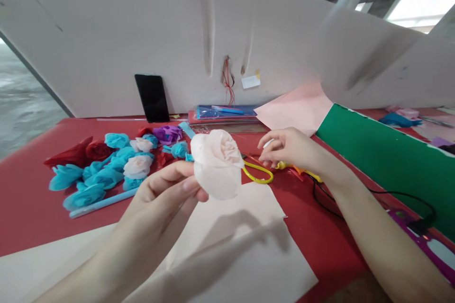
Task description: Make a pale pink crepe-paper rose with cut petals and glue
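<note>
Pale pink flower [218, 165], held up above the red table [21, 208], pinched at its left edge between thumb and fingers of the left hand [156, 213]. To the right, just beside a yellow loop [262, 181], the right hand [289, 149] with fingers loosely curled; cannot tell if holding anything. At the back, near the wall [142, 23], flat plastic packets [245, 127], clear and glossy, perhaps with blue sheets [204, 113] inside, too small to be sure; on top, a light-blue pen [227, 110]. In the raised flower, smooth, rounded, thin outer petals around a crumpled, tightly gathered centre. On the table to the left, a heap of similar crinkled flowers: blue ones [103, 179], red ones [97, 150], a purple one [167, 135] and pale pink ones [138, 166]. Along its near edge, a slim, straight light-blue stick [103, 202]. Below the hands, large pale sheets [249, 255], matte and creased. At right, a flat green board [384, 165] beside a curved pink sheet [295, 106].
</note>
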{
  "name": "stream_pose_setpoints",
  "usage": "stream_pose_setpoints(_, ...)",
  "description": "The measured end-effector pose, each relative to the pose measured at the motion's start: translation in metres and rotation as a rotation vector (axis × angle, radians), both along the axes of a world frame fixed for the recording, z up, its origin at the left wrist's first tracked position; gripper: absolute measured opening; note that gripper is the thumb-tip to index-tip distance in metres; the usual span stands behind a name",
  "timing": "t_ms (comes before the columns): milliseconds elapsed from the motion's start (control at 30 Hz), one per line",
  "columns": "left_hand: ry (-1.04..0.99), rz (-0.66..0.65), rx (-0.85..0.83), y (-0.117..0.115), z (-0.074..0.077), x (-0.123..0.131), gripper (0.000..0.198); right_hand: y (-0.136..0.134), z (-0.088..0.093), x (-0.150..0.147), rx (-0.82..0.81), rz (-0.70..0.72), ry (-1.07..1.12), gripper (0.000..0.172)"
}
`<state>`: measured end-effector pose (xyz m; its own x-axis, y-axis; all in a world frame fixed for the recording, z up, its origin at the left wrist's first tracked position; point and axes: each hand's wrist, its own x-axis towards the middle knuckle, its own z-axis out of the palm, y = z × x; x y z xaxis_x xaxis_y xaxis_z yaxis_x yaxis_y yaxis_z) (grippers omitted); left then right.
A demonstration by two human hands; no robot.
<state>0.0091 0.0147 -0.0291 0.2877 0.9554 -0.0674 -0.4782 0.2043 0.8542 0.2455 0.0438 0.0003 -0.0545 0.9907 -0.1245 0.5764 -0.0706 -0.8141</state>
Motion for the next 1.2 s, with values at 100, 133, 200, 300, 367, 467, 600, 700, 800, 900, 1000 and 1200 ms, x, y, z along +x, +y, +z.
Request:
stream_pose_setpoints(100,-0.006,-0.081,0.019,0.001,0.000,0.000,0.009,0.006,-0.002,0.010,0.055,-0.084,-0.070,0.017)
stream_pose_setpoints(133,-0.012,-0.091,0.022,0.002,-0.001,0.000,0.007,0.008,-0.004,0.013,0.078,-0.098,-0.096,0.018)
stream_pose_setpoints(200,-0.010,-0.107,0.001,0.003,-0.002,0.000,0.006,0.013,-0.009,0.018,0.127,-0.114,-0.142,0.020)
stream_pose_setpoints(300,0.026,-0.099,-0.065,0.005,-0.004,-0.001,0.005,0.022,-0.019,0.022,0.187,-0.124,-0.184,0.013)
stream_pose_setpoints(367,0.043,-0.060,-0.067,0.006,-0.004,-0.001,0.006,0.027,-0.026,0.024,0.205,-0.134,-0.198,0.009)
stream_pose_setpoints(467,0.067,0.006,-0.053,0.006,-0.004,-0.001,0.010,0.029,-0.029,0.027,0.219,-0.154,-0.196,0.013)
stream_pose_setpoints(600,0.081,0.021,-0.059,0.005,-0.004,0.000,0.015,0.025,-0.022,0.024,0.232,-0.183,-0.131,0.016)
stream_pose_setpoints(700,0.088,0.032,-0.058,0.005,-0.005,0.000,0.017,0.021,-0.014,0.018,0.235,-0.205,-0.030,0.014)
stream_pose_setpoints(800,0.094,0.032,-0.077,0.006,-0.005,0.000,0.018,0.017,-0.007,0.013,0.234,-0.210,0.123,0.009)
stream_pose_setpoints(900,0.108,0.030,-0.091,0.007,-0.005,0.000,0.017,0.016,-0.003,0.012,0.230,-0.194,0.327,0.007)
stream_pose_setpoints(1000,0.102,0.004,-0.057,0.007,-0.005,0.001,0.013,0.017,-0.002,0.011,0.219,-0.165,0.566,0.007)
stream_pose_setpoints(1200,0.028,-0.045,-0.006,0.006,-0.004,0.002,0.011,0.009,0.006,-0.011,0.131,-0.122,0.991,0.011)
